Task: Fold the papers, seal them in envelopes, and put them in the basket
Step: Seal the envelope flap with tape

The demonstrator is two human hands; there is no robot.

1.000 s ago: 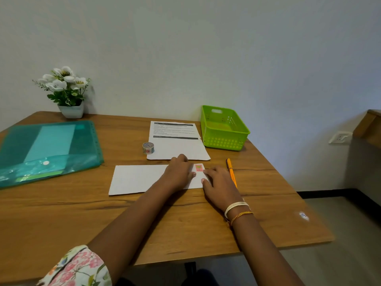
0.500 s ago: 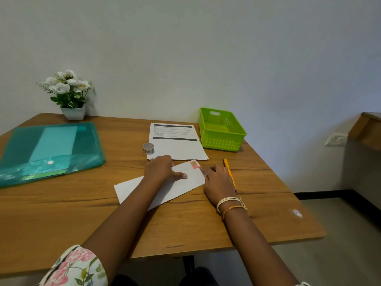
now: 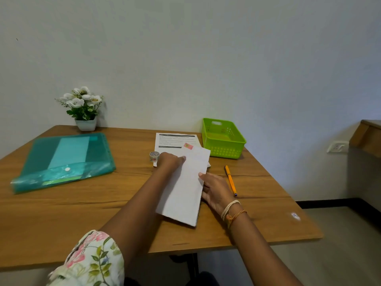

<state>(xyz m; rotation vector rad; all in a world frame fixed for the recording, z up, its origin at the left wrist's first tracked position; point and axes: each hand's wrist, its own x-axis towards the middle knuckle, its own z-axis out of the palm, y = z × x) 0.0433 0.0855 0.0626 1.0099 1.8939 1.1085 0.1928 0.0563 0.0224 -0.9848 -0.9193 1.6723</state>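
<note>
Both hands hold one white envelope (image 3: 185, 186). The left hand (image 3: 170, 162) grips its left long edge near the far end, fingers curled over the edge. The right hand (image 3: 214, 193) holds the right long edge, thumb on top and the other fingers under the paper. The envelope points with its long side away from the person, near the middle of the table (image 3: 61, 219), and its far end, with one pink stamp (image 3: 188, 146), lies over the printed sheet. Whether the near end touches the table, I cannot tell.

One printed sheet (image 3: 175, 139) lies toward the far edge, partly covered by the envelope. One small tape roll (image 3: 154, 156) stands just beside its left side, close to the left hand. One green basket (image 3: 223, 139) stands at the far right corner, just beside the sheet. One orange pen (image 3: 231, 180) lies near the right edge, just beside the right hand.

One teal folder (image 3: 66, 159) lies on the left part of the table. One pot of white flowers (image 3: 83, 108) stands at the far edge, by the wall.
</note>
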